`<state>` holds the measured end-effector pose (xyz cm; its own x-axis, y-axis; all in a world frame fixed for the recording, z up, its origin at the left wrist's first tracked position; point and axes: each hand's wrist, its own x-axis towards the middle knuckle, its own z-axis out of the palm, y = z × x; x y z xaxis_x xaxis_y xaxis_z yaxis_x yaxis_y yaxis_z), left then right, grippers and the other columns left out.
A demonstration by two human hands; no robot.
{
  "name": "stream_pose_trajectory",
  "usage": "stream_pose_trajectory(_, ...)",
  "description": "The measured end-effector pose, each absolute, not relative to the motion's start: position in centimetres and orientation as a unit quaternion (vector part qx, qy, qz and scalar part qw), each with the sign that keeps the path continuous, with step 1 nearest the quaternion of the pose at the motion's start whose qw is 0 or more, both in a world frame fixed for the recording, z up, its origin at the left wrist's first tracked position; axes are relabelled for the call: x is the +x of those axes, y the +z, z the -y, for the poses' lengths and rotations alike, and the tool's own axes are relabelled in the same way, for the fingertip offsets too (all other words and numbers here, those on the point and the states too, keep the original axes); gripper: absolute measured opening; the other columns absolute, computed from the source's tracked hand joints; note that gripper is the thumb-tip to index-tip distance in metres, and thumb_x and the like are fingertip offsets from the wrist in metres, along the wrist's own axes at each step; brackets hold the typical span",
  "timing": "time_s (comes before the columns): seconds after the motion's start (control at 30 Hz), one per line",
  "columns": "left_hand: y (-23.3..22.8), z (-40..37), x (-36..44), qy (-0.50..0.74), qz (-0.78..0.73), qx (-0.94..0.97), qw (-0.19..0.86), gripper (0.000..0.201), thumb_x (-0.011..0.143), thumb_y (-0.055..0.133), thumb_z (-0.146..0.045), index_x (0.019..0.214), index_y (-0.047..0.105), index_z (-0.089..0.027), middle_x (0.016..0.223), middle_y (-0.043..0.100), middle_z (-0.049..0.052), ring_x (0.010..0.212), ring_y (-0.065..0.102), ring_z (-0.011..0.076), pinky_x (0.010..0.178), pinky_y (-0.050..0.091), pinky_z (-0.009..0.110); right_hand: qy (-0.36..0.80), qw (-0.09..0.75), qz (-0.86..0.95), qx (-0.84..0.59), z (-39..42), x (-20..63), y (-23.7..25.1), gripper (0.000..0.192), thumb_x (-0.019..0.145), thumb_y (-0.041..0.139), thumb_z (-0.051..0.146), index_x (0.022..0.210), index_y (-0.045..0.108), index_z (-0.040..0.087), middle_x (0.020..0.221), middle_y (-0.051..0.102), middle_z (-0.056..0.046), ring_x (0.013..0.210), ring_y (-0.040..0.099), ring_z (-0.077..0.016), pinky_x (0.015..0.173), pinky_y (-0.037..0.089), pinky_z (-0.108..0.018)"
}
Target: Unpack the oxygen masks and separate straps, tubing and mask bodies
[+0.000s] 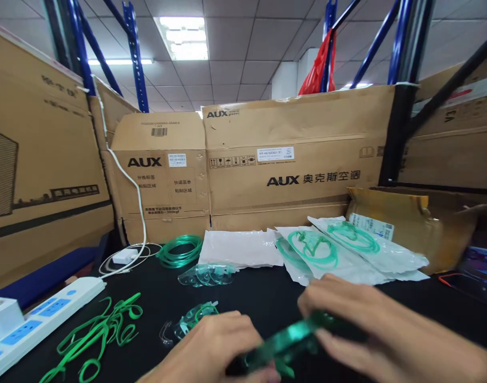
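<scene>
Close to the camera, a coil of clear green tubing (285,339) stretches between my two hands, blurred by motion. My left hand (221,346) is closed around its near left end, while my right hand (347,319) pinches the right end. A bit of green strap (283,367) shows under the coil. Just beyond my left hand lies a clear green face mask (195,317) with a green strap, with thin clear pieces (166,334) beside it. Farther back, several clear masks (207,275) lie nested in a row. Loose green elastic straps (103,332) are tangled at the left.
Another green tubing coil (179,251) lies at the back beside white pouches (241,247). Filled clear-fronted pouches (347,266) are stacked at the back right. A power strip (47,319) runs along the left edge. Cardboard panels (299,143) wall the black table; a phone (472,276) lies far right.
</scene>
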<state>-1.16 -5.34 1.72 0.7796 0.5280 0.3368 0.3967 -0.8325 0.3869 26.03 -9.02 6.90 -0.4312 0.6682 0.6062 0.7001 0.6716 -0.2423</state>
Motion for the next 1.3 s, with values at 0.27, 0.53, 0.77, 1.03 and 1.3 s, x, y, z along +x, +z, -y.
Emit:
stream_pose_trajectory(0.27,11.4,4.1,-6.9,0.373,-0.361,0.803,0.293,0.029,0.089,0.069,-0.05,0.093,0.077,-0.022,0.086,0.073,-0.003,0.079,0.064,0.0153,0.07,0.047,0.022,0.129,0.225,0.903,-0.343,3.1,20.8,17.0,0.02,0.089,0.068,0.044,0.082,0.071,0.025,0.067,0.058,0.005,0.061,0.05,-0.0113,0.051,0.037,-0.022)
stream_pose_trajectory(0.53,10.2,-3.9,-15.2,0.319,-0.48,0.817,-0.031,0.029,0.094,0.055,-0.042,0.105,0.073,-0.022,0.1,0.075,0.003,0.09,0.066,0.0216,0.081,0.049,0.029,0.126,0.204,0.926,-0.292,-7.4,12.5,14.4,0.012,0.093,0.065,0.022,0.099,0.071,0.013,0.072,0.065,0.001,0.064,0.058,-0.0106,0.055,0.044,-0.021)
stream_pose_trajectory(0.77,5.7,-9.5,-16.9,0.244,-0.532,0.807,-0.077,0.031,0.087,0.048,-0.017,0.104,0.073,-0.02,0.112,0.074,0.007,0.105,0.067,0.025,0.096,0.048,0.034,0.021,0.161,0.939,-0.302,-15.7,8.1,7.1,0.024,0.097,0.064,0.032,0.115,0.065,0.016,0.117,0.067,-0.007,0.102,0.066,-0.0223,0.088,0.056,-0.044)
stream_pose_trajectory(1.03,4.2,-12.6,-16.7,0.172,-0.566,0.803,-0.067,0.048,0.076,0.045,-0.001,0.11,0.074,-0.017,0.121,0.072,0.011,0.117,0.064,0.0261,0.101,0.047,0.035,-0.007,0.15,0.929,-0.338,-17.3,6.1,4.8,0.031,0.097,0.063,0.033,0.123,0.062,0.017,0.124,0.064,-0.009,0.105,0.066,-0.0236,0.089,0.057,-0.045)
stream_pose_trajectory(1.3,6.2,-6.0,-14.5,0.176,-0.565,0.806,-0.024,0.047,0.098,0.046,-0.029,0.143,0.055,-0.022,0.146,0.057,0.009,0.134,0.052,0.0303,0.113,0.037,0.044,0.029,0.203,0.921,-0.33,-10.1,10.3,6.9,0.023,0.101,0.052,0.019,0.115,0.069,0.015,0.116,0.072,-0.009,0.108,0.066,-0.0225,0.097,0.05,-0.041)
